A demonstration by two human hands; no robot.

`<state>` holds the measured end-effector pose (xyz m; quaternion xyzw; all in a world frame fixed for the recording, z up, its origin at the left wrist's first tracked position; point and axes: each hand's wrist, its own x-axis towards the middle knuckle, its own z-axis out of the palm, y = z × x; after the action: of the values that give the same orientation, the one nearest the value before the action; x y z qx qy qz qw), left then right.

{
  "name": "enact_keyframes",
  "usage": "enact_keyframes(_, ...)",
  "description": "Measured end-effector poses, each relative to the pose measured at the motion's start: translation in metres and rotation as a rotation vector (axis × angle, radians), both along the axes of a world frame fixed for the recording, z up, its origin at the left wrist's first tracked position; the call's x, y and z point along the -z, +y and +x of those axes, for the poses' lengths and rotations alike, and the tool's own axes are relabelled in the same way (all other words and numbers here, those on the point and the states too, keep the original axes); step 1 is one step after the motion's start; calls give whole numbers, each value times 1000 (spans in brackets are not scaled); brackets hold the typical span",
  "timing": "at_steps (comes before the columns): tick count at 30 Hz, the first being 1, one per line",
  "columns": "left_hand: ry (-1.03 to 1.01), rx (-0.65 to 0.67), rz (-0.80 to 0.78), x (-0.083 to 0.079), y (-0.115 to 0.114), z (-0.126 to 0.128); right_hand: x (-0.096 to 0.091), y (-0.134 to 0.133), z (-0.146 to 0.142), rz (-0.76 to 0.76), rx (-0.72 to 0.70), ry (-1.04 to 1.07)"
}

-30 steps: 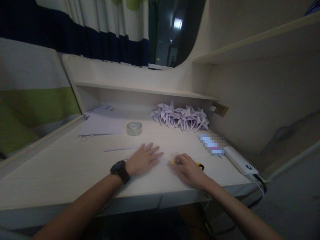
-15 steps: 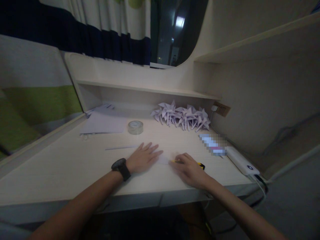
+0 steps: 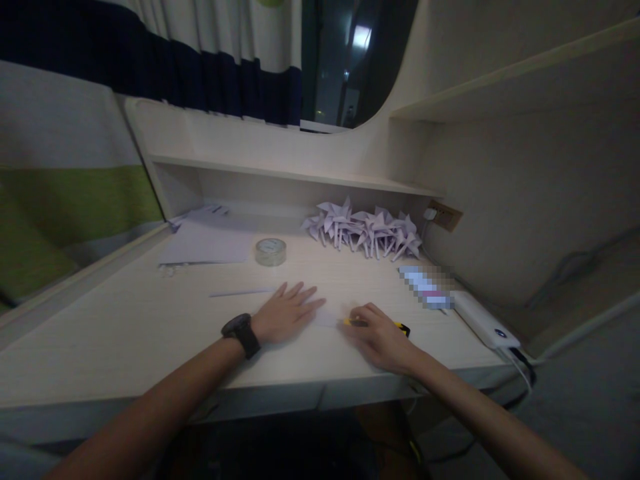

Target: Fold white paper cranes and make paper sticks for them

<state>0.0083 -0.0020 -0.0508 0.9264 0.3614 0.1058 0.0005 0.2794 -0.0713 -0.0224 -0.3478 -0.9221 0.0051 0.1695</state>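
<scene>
My left hand, with a black watch on the wrist, lies flat on the desk, fingers spread, pressing a pale sheet of paper. My right hand is closed around a yellow and black tool, likely a utility knife, with its tip at the paper's right side. A thin paper strip lies just left of my left hand.
A roll of clear tape stands behind my left hand. A heap of folded paper pinwheels lies at the back under the shelf. Loose sheets rest back left. A white power bank with cables lies at the right edge.
Both hands stay nearly in place on the paper. The view has shifted slightly.
</scene>
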Motion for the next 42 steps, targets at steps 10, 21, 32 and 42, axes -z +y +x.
enact_keyframes(10, 18, -2, 4, -1, 0, 0, -2, -1, 0, 3, -30, 25)
enact_keyframes(21, 19, -7, -4, -5, -3, 1, 17, 14, 4, 44, 48, 165)
enact_keyframes(32, 26, -3, -21, -6, -3, 1, 21, 18, 8, 51, 25, 181)
enact_keyframes(42, 48, 1, -11, -6, -3, 1, 18, 17, 8, 38, 11, 192)
